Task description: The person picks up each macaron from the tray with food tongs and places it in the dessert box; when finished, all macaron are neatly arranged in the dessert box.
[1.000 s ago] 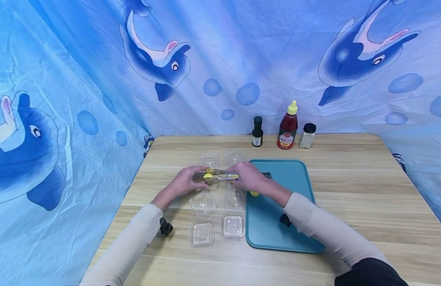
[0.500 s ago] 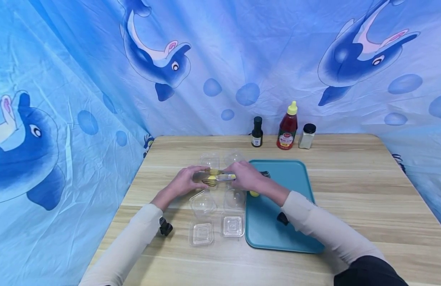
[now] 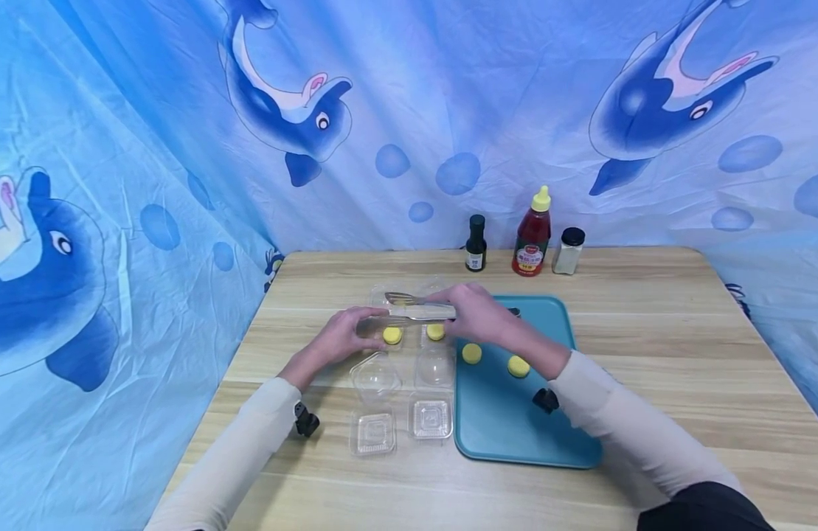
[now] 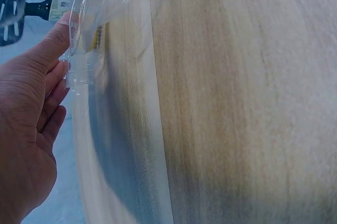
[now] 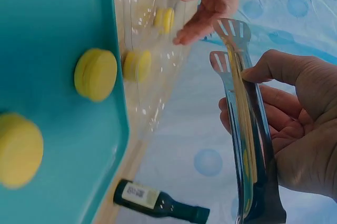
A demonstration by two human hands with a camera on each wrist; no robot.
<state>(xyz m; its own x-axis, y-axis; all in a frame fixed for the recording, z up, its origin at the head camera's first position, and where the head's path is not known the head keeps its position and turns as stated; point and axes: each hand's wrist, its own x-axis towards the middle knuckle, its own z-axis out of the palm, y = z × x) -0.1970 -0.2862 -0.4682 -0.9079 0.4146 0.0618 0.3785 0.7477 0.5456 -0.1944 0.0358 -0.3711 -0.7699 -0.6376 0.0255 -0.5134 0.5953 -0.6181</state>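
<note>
One yellow macaron now lies free in its clear container; the tongs have lifted toward its 1 o'clock, so that placing looks done. Two other macarons lie on the teal tray (toward 3 o'clock). The right hand grips the tongs, tips parted, nothing between; the left hand, fingers spread, touches the container's 9 o'clock edge.

head view high, wrist views seemingly sideways

Yellow macarons brighten a teal tray on the pale, wood-grained worktop here, while blue dolphins pattern the lighter blue curtain at twelve o'clock.
</note>
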